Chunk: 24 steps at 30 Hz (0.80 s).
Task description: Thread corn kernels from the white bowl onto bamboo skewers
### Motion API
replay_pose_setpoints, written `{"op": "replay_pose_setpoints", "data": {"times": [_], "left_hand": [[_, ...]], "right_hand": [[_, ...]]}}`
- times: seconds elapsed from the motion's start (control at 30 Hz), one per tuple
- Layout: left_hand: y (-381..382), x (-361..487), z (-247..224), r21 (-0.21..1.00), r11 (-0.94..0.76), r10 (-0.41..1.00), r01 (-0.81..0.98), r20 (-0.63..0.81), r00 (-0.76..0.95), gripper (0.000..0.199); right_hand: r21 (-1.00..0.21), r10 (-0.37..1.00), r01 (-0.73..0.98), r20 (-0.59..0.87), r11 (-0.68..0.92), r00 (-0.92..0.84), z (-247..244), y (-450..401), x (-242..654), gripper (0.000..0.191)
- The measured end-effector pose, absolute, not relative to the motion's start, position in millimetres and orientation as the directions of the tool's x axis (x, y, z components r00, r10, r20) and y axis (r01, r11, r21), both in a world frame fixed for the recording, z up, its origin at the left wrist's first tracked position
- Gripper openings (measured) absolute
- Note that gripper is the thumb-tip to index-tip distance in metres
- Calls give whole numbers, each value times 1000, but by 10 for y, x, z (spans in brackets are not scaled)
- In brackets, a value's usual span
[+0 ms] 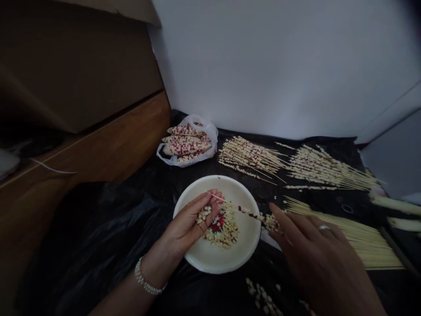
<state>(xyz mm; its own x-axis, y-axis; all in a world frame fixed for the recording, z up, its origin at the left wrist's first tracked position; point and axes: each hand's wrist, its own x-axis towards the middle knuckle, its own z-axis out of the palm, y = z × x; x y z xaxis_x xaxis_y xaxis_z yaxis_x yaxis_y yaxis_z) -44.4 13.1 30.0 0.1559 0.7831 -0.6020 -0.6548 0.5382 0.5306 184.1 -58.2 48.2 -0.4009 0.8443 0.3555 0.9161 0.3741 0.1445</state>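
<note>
Over the left side of a white bowl (248, 245), my left hand (192, 221) is cupped around some pale corn kernels (204, 213), its thumb and fingertips pinching near the bare tip of a thin skewer (226, 202). Pale and dark red kernels are threaded along the skewer's middle. To the right of the bowl, my right hand (315, 245) has its fingers closed on the kernel-covered part of the skewer. More loose kernels (230, 230) lie on the bowl's bottom, around a red pattern.
Behind the bowl, a plastic bag (210, 131) holds speckled corn cobs (186, 148). Two piles of threaded skewers (246, 153) (315, 166) lie at the back right. Bare skewers (368, 241) lie beyond my right hand. Threaded kernels (263, 298) are at the front.
</note>
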Motion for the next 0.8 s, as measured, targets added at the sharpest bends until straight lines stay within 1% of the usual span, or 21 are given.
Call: {"op": "replay_pose_setpoints", "data": {"times": [0.03, 0.07, 0.13, 0.17, 0.2, 0.23, 0.27, 0.33, 0.37, 0.4, 0.47, 0.53, 0.63, 0.67, 0.73, 0.8], "left_hand": [[117, -407, 303, 508, 552, 774, -661, -608, 179, 17], [102, -370, 304, 485, 564, 765, -668, -613, 201, 16], [81, -321, 305, 451, 577, 751, -681, -621, 225, 17], [77, -318, 309, 438, 575, 747, -691, -625, 226, 18], [79, -332, 317, 420, 570, 745, -706, -626, 230, 20], [86, -362, 328, 391, 566, 744, -726, -623, 244, 23], [95, -402, 344, 355, 562, 741, -747, -617, 264, 27], [111, -490, 381, 270, 565, 731, -779, -601, 323, 40], [114, -526, 398, 239, 568, 725, -788, -599, 341, 45], [112, -551, 411, 223, 569, 719, -792, -602, 347, 49], [94, -565, 417, 220, 572, 708, -790, -620, 339, 51], [62, -550, 396, 228, 591, 701, -774, -621, 352, 50], [11, -531, 340, 235, 632, 700, -739, -583, 413, 48], [-3, -533, 323, 244, 640, 702, -729, -572, 424, 48], [-21, -542, 296, 280, 647, 711, -709, -559, 428, 48], [-30, -554, 280, 344, 643, 727, -685, -555, 404, 46]], "right_hand": [[139, 830, 912, 378, 387, -410, 517, -525, 1739, 40], [120, 811, 918, 435, 378, -391, 539, -462, 1620, 41], [74, 789, 895, 443, 440, -425, 544, -328, 1381, 39], [59, 809, 897, 407, 439, -423, 527, -270, 1285, 39], [48, 840, 896, 328, 442, -432, 502, -223, 1215, 41], [20, 868, 894, 231, 447, -439, 473, -194, 1170, 46], [-12, 888, 903, 184, 430, -420, 443, -184, 1149, 50], [-31, 904, 921, 211, 387, -373, 391, -218, 1144, 54], [-34, 893, 916, 237, 400, -382, 371, -255, 1144, 57], [-31, 870, 894, 250, 446, -425, 356, -299, 1139, 60], [-32, 800, 817, 225, 576, -556, 339, -380, 1111, 61], [-5, 771, 784, 184, 621, -610, 332, -420, 1088, 56], [91, 841, 851, 130, 517, -525, 320, -397, 1145, 53], [97, 854, 863, 128, 496, -505, 310, -381, 1191, 55], [49, 859, 868, 129, 494, -496, 277, -354, 1298, 58], [-20, 873, 879, 129, 476, -470, 228, -343, 1396, 55]]}}
